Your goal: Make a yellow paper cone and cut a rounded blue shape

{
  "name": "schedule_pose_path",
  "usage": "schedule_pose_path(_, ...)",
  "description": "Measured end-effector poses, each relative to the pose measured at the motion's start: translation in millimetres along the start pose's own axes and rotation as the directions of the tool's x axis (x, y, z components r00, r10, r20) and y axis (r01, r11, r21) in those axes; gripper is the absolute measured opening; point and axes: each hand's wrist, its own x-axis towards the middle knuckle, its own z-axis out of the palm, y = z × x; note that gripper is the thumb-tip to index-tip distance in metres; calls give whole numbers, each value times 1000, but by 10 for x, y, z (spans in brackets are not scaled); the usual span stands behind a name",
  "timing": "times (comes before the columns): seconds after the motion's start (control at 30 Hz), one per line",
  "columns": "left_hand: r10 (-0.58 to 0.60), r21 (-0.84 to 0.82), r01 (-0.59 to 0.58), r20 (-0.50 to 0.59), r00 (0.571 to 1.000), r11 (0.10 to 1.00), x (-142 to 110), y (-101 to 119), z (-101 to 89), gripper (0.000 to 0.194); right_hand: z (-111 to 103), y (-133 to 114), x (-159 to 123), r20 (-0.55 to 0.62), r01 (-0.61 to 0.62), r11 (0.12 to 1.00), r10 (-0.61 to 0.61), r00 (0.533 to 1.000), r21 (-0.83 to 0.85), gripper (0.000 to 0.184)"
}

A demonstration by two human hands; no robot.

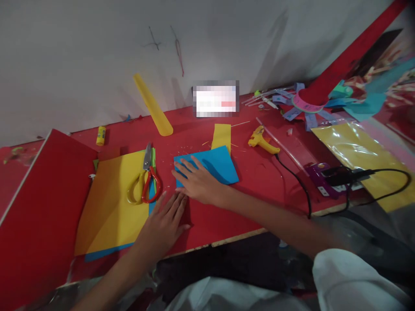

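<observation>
Head view. Grip: nothing pinched by either hand, as seen from where I stand. Right hand (201,183): wide, fingers spread, palm side down on the left part of the blue paper (225,166). Left hand (167,218): fairly flat, fingers extended and close together, tips beside the paper's lower-left corner and the right thumb; whether they touch the paper, I cannot tell.

Blue paper: one piece, centre of the frame, lying on the red table (253,198), its upper edge against or over a yellow strip (221,134). Single or folded, cannot tell. Handling, by my judgement: very light, flexible, fairly crisp; apt to slide under a sideways push, to crease under a hard fingertip. Best hold: flat palm for steadying; for lifting, thumb and finger at the free right-hand corner, away from the right hand.

Nearby: scissors (147,160), left of centre, on yellow sheets (110,198); glue gun (266,144), yellow, right of centre, dark cord attached; glue stick (101,136), left side; rolled yellow paper (152,106), above centre-left, one end at the table.
</observation>
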Motion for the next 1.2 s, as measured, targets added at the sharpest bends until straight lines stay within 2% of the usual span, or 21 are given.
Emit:
schedule_pose_path(0.07,-2,10,2,-10,1000,1000,4,-1,-9,57,151,66,90,18,-58,998,58,998,15,62)
schedule_pose_path(0.17,-6,1,6,-10,1000,1000,10,4,-24,56,255,159,48,12,-106,994,105,994,38,74)
schedule_pose_path(0.3,-16,-26,15,-39,999,1000,7,18,-29,56,223,293,-165,-12,-66,997,66,998,32,81)
schedule_pose_path(0.47,-16,-14,15,-82,996,1000,-3,25,-15,55,156,540,-486,-11,-99,995,99,995,29,90)
schedule_pose_path(0.67,6,-25,-8,-95,995,1000,-10,4,-4,58,59,769,-874,27,-165,986,165,986,10,80)
schedule_pose_path(0.93,44,48,-40,-78,996,998,-7,-6,-27,59,-20,904,-1292,37,-231,972,233,972,-49,75)
schedule_pose_path(1.2,55,44,-50,-114,992,998,9,-34,-60,53,-53,904,-1464,24,-300,952,301,953,-63,70)
